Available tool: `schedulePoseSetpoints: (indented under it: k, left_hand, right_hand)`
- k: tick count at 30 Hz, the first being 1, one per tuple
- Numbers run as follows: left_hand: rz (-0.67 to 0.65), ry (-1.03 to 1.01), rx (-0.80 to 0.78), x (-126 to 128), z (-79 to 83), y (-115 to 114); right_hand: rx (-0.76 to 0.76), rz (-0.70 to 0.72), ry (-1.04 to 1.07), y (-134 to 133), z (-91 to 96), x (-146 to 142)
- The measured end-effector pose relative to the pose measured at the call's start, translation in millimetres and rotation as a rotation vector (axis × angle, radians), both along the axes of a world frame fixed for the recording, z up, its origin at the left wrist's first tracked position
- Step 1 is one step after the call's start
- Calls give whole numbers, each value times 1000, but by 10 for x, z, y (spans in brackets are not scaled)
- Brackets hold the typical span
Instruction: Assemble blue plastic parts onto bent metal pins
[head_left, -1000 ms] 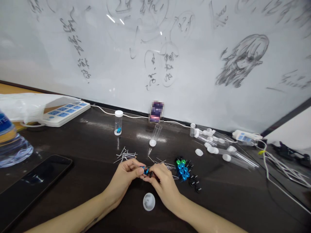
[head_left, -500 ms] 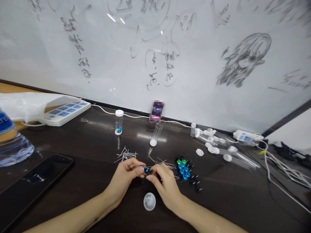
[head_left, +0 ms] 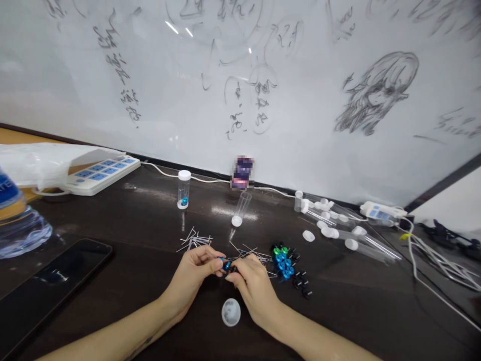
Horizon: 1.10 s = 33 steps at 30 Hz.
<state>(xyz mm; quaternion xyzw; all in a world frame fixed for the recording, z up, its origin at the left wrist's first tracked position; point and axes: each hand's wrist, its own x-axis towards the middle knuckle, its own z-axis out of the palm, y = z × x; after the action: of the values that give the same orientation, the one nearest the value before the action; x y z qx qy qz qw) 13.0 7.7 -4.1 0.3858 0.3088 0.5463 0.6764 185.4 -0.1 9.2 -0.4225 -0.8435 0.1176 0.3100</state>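
Observation:
In the head view, my left hand (head_left: 193, 273) is closed in a pinch on a small shiny blue metal part (head_left: 226, 264). My right hand (head_left: 257, 286), also pinched, grips a small black piece (head_left: 233, 269) up against the blue part's right side; fingers partly hide both. Below them stands a small round translucent cup (head_left: 231, 312) with small bits inside that I cannot make out. Behind my hands lie two loose piles of bent metal rods, the left pile (head_left: 195, 240) and the right pile (head_left: 250, 253). Right of my right hand sit several blue and green metal parts (head_left: 282, 263) and black pieces (head_left: 301, 281).
A capped clear tube (head_left: 184, 189) with blue parts and another clear tube (head_left: 242, 208) stand farther back. Several tubes and white caps (head_left: 330, 232) lie at right. A dark phone (head_left: 56, 281), a water bottle (head_left: 22, 225) and a power strip (head_left: 105, 175) are at left. Behind is a whiteboard (head_left: 169, 110).
The fingers of my right hand have curled and turned slightly around the black piece. My left hand keeps the blue part in about the same place.

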Motion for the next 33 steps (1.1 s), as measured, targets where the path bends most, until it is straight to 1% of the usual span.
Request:
schedulePoseSetpoints:
  k: [3, 5, 10, 13, 19, 23, 28, 30, 33]
  left_hand:
    - [-14, -2, -5, 4, 13, 3]
    - [-9, -8, -16, 5, 22, 7]
    - [41, -59, -52, 1, 34, 10]
    - [42, -51, -49, 1, 34, 6]
    - [25, -14, -48, 4, 32, 2]
    - [22, -20, -35, 2, 28, 6]
    - [11, -28, -24, 0, 23, 8]
    - [-9, -28, -15, 2, 26, 3]
    - [-34, -37, -7, 5, 31, -5]
  right_hand:
    - [-50, 35, 3, 17, -17, 16]
    - [-67, 34, 14, 22, -25, 24]
    - [-101, -72, 71, -4, -21, 24]
    - [-89, -84, 72, -21, -11, 24]
    - [-102, -24, 18, -4, -9, 40]
    - [-95, -35, 29, -2, -19, 35]
    - [-55, -24, 59, -5, -21, 26]
    - [-34, -5, 61, -1, -22, 24]
    - [-20, -13, 48, 5, -25, 16]
